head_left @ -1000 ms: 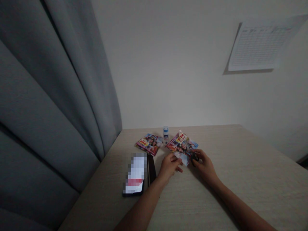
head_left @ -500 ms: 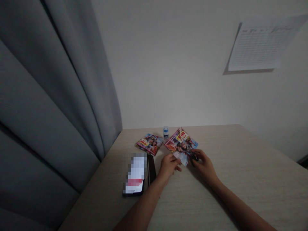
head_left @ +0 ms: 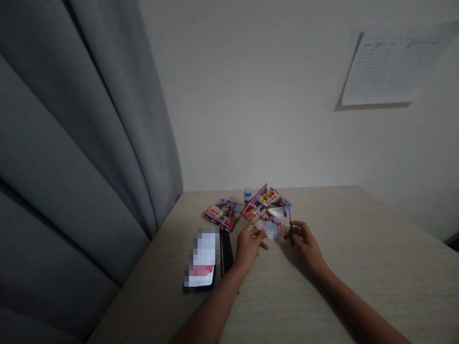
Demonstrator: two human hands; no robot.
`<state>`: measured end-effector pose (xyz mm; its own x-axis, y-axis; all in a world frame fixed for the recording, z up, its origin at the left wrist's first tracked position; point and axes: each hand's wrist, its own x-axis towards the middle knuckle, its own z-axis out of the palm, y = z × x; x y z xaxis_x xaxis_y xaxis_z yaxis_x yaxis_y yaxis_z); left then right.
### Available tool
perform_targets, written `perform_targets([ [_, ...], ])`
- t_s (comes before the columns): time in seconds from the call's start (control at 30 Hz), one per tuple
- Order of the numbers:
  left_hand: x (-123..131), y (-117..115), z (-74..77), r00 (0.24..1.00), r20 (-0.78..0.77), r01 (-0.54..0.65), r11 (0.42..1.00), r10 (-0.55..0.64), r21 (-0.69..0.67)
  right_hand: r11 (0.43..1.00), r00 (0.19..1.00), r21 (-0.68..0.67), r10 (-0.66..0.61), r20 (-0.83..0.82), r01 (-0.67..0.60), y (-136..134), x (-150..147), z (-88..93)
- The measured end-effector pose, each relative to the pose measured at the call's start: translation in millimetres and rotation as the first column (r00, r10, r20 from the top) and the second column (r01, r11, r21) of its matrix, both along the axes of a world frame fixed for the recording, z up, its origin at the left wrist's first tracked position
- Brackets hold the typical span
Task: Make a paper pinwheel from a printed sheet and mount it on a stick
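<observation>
Some colourful paper (head_left: 266,223) sticks out ahead of the left grip (head_left: 248,246), which pinches its edge, perhaps to keep it still, while the right grip (head_left: 305,244) holds scissors (head_left: 291,234).

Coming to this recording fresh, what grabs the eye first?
The brightly printed paper pinched in the left hand, near the picture's middle. Just right of it, dark scissors in the right hand. Then the lit, pixelated phone left of the left forearm.
</observation>
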<state>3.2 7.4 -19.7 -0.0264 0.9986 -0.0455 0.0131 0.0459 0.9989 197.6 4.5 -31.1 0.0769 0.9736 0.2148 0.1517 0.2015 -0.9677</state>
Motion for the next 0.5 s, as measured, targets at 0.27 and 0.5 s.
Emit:
perform_targets([
  [0.27,-5,0,4.6,0.997,0.029,-0.067,0.997,0.066,0.024,0.999,0.995,-0.014,-0.041,0.086,0.042,3,4,-7.0],
  [0.5,-11,0,12.0,0.991,0.089,-0.101,0.995,0.101,0.004,1.0,0.992,0.018,-0.015,0.126,0.013,2,6,-5.5],
])
